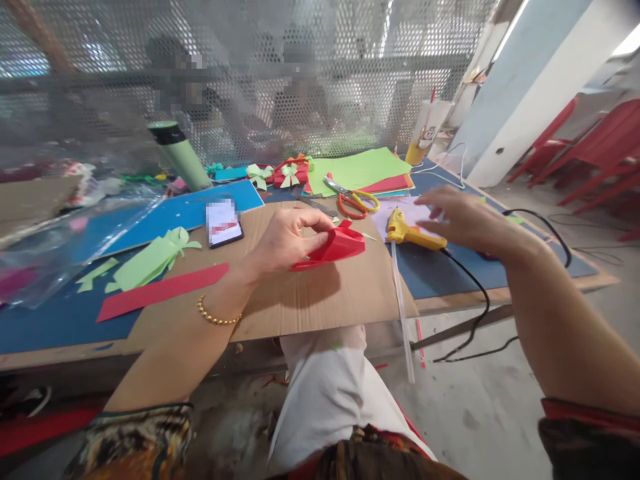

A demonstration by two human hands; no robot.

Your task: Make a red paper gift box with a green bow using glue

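My left hand (293,239) pinches a folded red paper piece (340,247) above the brown cardboard (320,303). Just above and right of the yellow glue gun (417,237) is my right hand (460,217), its fingers apart and blurred, holding nothing. The glue gun lies on its side with a clear glue stick (401,307) jutting past the table edge. Orange and yellow scissors (353,202) rest beyond the red paper. A red strip (163,291) and a green paper shape with a bow (150,260) lie to the left of the cardboard.
A phone (223,223) and a green bottle (183,157) are at the back left, beside a blue board (165,217). Green sheets (363,168) and a drink cup (425,133) stand farther back. The glue gun's black cable (483,287) hangs over the front edge.
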